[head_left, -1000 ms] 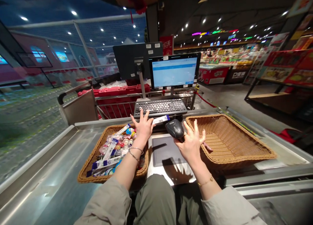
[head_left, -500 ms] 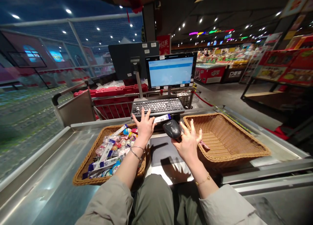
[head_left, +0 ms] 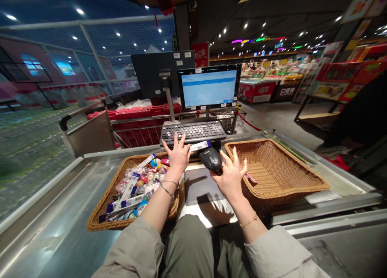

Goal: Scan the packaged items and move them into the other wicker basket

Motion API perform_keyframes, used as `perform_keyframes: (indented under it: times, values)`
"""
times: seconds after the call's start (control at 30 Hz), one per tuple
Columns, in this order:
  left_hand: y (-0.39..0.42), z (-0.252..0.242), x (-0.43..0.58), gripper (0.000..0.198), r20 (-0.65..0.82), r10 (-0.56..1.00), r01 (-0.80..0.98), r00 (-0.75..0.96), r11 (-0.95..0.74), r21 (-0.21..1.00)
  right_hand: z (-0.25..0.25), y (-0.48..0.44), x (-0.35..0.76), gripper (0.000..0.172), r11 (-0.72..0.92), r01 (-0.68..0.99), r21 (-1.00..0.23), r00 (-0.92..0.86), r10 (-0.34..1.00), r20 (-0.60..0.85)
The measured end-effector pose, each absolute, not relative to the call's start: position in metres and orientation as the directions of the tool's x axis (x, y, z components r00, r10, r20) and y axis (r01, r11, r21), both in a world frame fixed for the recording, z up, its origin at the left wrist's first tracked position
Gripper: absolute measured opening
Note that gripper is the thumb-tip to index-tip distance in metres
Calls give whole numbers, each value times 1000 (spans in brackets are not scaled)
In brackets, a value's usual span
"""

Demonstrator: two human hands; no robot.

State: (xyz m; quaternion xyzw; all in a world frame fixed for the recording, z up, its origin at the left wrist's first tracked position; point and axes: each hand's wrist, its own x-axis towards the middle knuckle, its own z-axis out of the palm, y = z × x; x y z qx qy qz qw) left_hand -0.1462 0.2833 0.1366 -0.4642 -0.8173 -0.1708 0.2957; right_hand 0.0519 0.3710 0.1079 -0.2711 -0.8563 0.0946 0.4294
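My left hand [head_left: 179, 159] pinches a slim white-and-blue packet [head_left: 199, 145] between thumb and finger, its other fingers spread up by the keyboard's front edge. The packet is level and its barcode-like print faces me. In my right hand [head_left: 229, 176] is a black handheld barcode scanner [head_left: 211, 159], its head close to the packet's right end, with some fingers lifted off it. Under my left forearm stands a wicker basket [head_left: 96, 215] full of small sweets and similar slim packets. A second wicker basket [head_left: 284, 171], right of my right hand, has a small pink item at its left edge.
Behind my hands lie a black keyboard [head_left: 193, 129] and a lit monitor [head_left: 210, 87]. A grey pad [head_left: 193, 185] is set in the metal counter [head_left: 69, 201] between the baskets. A shopping trolley [head_left: 139, 133] stands beyond the counter.
The view has shifted slightly to the right. Both hands keep nearly the same pose with the packet and scanner. A dark shape now covers more of the right edge.
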Motion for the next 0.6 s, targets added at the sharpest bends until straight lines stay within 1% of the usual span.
perform_keyframes:
  times: [0.27, 0.4, 0.6]
  values:
    - [286, 136, -145, 22, 647, 657, 863, -386, 505, 2, 107, 372, 52, 16, 839, 380, -390, -477, 539, 694]
    - [287, 135, -145, 21, 657, 650, 860, -381, 511, -6, 108, 371, 51, 18, 832, 378, -407, -475, 551, 686]
    - [287, 136, -144, 19, 669, 645, 862, -370, 507, -13, 110, 372, 52, 17, 813, 396, -427, -440, 576, 689]
